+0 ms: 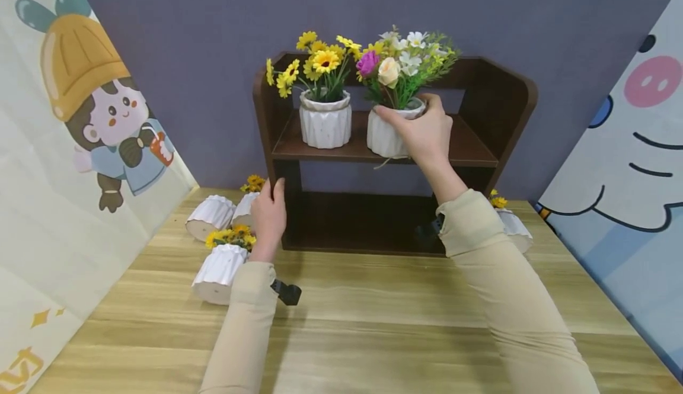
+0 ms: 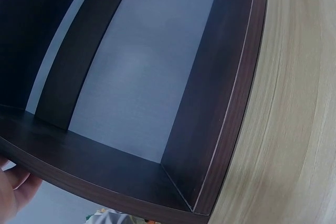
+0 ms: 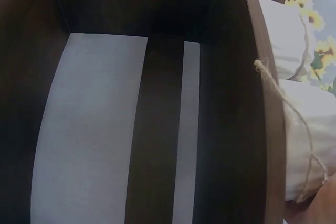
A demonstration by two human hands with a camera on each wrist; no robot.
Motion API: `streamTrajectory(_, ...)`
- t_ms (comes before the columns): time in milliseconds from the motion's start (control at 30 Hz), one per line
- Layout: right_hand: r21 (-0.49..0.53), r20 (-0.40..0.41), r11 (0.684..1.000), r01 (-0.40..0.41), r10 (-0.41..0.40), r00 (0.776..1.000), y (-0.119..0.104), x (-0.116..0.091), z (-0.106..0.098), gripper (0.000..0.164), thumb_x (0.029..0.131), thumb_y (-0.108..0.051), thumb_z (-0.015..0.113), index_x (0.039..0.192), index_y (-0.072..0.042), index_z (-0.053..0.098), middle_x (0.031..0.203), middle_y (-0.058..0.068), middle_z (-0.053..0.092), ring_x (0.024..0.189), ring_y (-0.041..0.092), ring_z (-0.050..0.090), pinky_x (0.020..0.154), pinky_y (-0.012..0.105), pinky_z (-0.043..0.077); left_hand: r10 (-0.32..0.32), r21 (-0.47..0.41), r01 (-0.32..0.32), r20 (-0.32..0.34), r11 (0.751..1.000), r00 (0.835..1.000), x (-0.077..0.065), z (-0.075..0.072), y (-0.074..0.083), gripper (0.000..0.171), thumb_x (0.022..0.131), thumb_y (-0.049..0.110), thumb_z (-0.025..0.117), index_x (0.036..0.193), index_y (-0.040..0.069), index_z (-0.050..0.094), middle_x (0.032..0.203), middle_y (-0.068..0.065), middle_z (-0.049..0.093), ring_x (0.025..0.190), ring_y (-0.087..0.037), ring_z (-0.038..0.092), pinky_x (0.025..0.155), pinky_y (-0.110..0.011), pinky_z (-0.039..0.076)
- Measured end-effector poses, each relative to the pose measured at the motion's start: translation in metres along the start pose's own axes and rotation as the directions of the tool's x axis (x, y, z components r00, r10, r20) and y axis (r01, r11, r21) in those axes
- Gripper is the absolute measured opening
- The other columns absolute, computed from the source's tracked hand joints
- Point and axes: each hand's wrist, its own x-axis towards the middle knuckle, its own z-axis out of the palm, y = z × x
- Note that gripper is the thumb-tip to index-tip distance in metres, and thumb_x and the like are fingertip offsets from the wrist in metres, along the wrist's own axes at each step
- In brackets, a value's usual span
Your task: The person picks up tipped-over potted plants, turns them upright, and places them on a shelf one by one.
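Note:
My right hand [image 1: 429, 133] grips the rim of a white ribbed flowerpot [image 1: 385, 136] with pink, cream and white flowers, thumb on the near side. The pot is at the front of the upper board of a dark brown shelf [image 1: 482, 139]; a twine end hangs from it. To its left on that board stands a similar flowerpot [image 1: 325, 122] with yellow flowers. My left hand [image 1: 268, 216] touches the outer left side of the shelf; the left wrist view shows some fingers [image 2: 23, 184] outside that panel, partly hidden. Twine [image 3: 294, 108] shows on the gripped pot in the right wrist view.
Left of the shelf, several white flowerpots lie tipped on the wooden table [image 1: 363, 323], one nearest the front [image 1: 219, 274]. Another pot [image 1: 514, 231] lies right of the shelf, partly behind my sleeve. Cartoon panels stand on both sides, with a grey-blue wall [image 1: 213, 56] behind.

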Motion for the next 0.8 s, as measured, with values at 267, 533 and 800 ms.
streamTrajectory(267, 0.02, -0.007, 1.0, -0.008, 0.009, 1.0, -0.001, 0.009, 0.018, 0.096, 0.053, -0.07, 0.069, 0.127, -0.014, 0.044, 0.123, 0.005, 0.055, 0.106, 0.015, 0.054, 0.084, 0.031, 0.045, 0.012, -0.009, -0.012, -0.009, 1.0, 1.0, -0.001, 0.001, -0.001, 0.045, 0.093, 0.05, 0.037, 0.088, 0.009, 0.055, 0.071, -0.019, 0.055, 0.068, -0.038, 0.053, 0.061, -0.045, 0.038)
streamTrajectory(533, 0.038, -0.002, 0.999, -0.005, 0.005, 1.0, -0.003, 0.012, 0.033, 0.095, 0.053, -0.07, 0.069, 0.126, -0.015, 0.042, 0.121, 0.006, 0.054, 0.104, 0.015, 0.054, 0.082, 0.03, 0.046, -0.007, -0.028, 0.006, -0.029, 1.0, 1.0, -0.001, -0.001, -0.004, 0.044, 0.093, 0.05, 0.039, 0.089, 0.009, 0.056, 0.07, -0.017, 0.054, 0.066, -0.036, 0.051, 0.059, -0.042, 0.037)
streamTrajectory(800, 0.065, -0.035, 0.998, -0.02, 0.022, 0.999, -0.003, 0.013, 0.035, 0.094, 0.053, -0.069, 0.07, 0.126, -0.016, 0.041, 0.121, 0.005, 0.054, 0.104, 0.014, 0.054, 0.083, 0.029, 0.045, 0.005, -0.034, -0.006, -0.029, 0.999, 1.0, -0.001, 0.003, -0.002, 0.045, 0.093, 0.049, 0.039, 0.086, 0.008, 0.055, 0.064, -0.015, 0.049, 0.061, -0.033, 0.047, 0.056, -0.038, 0.034)
